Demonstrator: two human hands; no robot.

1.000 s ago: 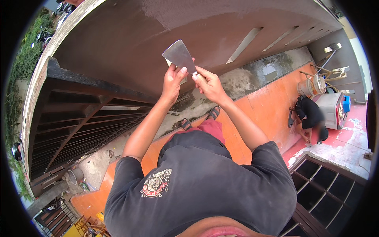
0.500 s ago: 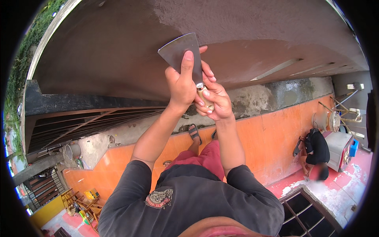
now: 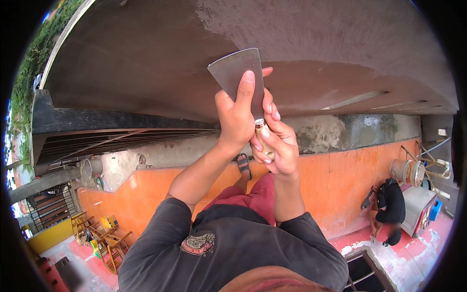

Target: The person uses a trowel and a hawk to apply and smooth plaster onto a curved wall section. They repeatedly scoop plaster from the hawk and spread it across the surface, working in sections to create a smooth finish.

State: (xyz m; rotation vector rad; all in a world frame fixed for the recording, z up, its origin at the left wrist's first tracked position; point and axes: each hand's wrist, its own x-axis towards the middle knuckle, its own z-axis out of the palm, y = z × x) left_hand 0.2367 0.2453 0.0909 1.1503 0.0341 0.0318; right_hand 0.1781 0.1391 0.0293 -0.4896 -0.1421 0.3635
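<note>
Both my hands are raised in front of me around one scraper [image 3: 237, 69] with a flared, flat metal blade and a light-coloured handle. My left hand [image 3: 237, 117] grips the blade, its thumb lying flat along the face and its other fingers mostly behind. Lower down, my right hand [image 3: 281, 148] wraps the handle [image 3: 265, 146], with some fingertips beside the blade's narrow end. Beyond the blade's wide edge spreads a large brown-grey surface [image 3: 146, 63], with a lighter, rougher patch [image 3: 311, 29]. Whether the blade touches that surface I cannot tell.
An orange ledge [image 3: 335, 170] runs below me, and my sandalled foot [image 3: 243, 165] shows beside it. At right, a person in black [image 3: 391, 207] bends near a grey box-like object [image 3: 421, 204]. Wooden chairs [image 3: 104, 238] stand lower left; a bucket [image 3: 92, 168] sits above them.
The scraper and both hands have shifted slightly right and lower in the picture, and the background has shifted a little too. Both hands keep the same hold.
</note>
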